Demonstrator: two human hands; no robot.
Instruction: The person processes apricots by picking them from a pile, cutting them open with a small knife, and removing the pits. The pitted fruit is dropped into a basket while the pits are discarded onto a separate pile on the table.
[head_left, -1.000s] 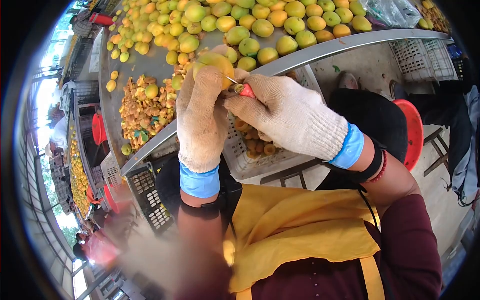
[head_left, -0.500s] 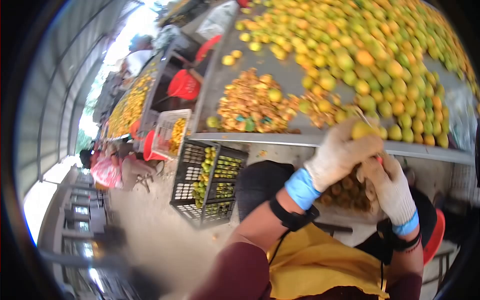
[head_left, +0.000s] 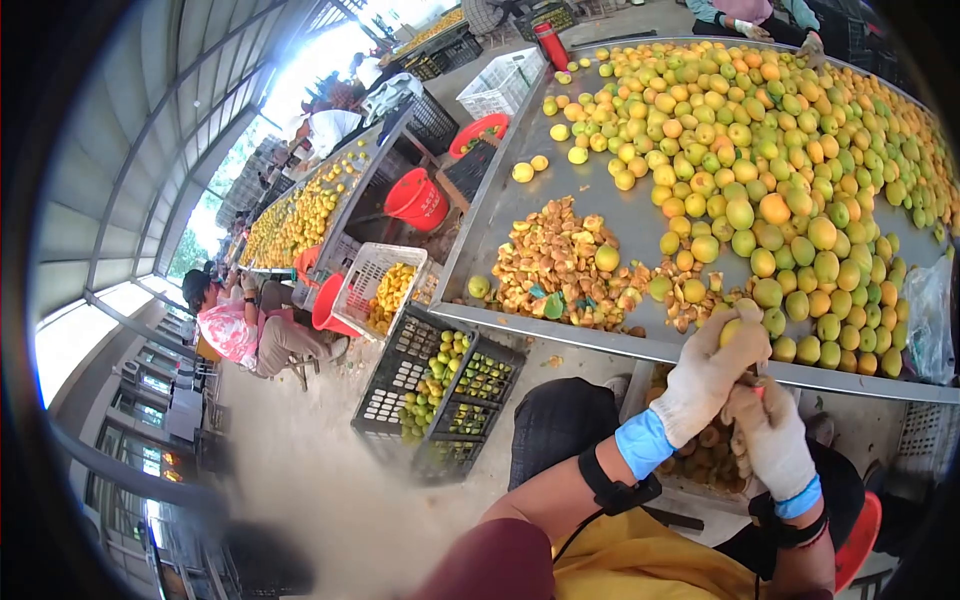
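While floor [head_left: 300, 450] stretches wide on the left, a black crate [head_left: 385, 418] stands by the near left corner of the table [head_left: 500, 225]. Along the near edge lie scraps [head_left: 560, 265], with metal showing to their left and behind. My left hand [head_left: 712, 375], at that edge, has its fingers closed round a fruit [head_left: 731, 333]. Just beside it on the right, my right hand [head_left: 775, 437] curls its fingers about a red tool [head_left: 759, 391], mostly hidden. Farther right, the heap [head_left: 800, 190] crowds the near edge, with a plastic bag [head_left: 930, 325] at its right end.

Red bucket [head_left: 417, 203], red flask [head_left: 551, 46], pink-shirted co-worker [head_left: 230, 330]
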